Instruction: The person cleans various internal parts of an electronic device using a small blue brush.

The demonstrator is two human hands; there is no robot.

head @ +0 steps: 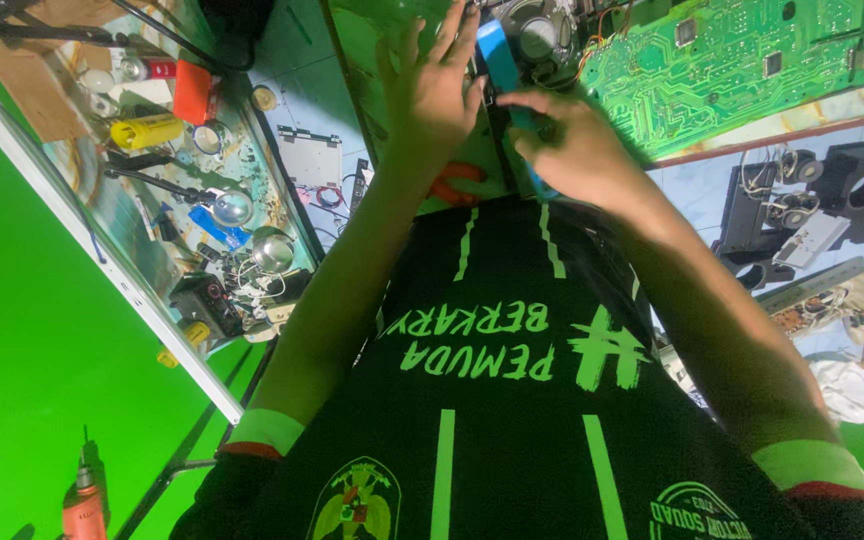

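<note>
Nearest the camera hung the person's black shirt with green stripes (512, 400), and both forearms reached away from it toward the bench. The right hand (577, 150) was closed around the lower end of a blue-handled tool (500, 62), fingers wrapped over the handle. The left hand (432, 85) lay flat beside it, fingers spread and apart, pressing on the dark assembly (537, 40) the tool pointed into; it clamped nothing. The step looked like prying or probing at that assembly while steadying it. The next move would call for a firm brace and careful leverage, as loose wires (602, 45) ran close by. Beyond lay a green circuit board (742, 60), and to the left a cluttered shelf (202, 200).
</note>
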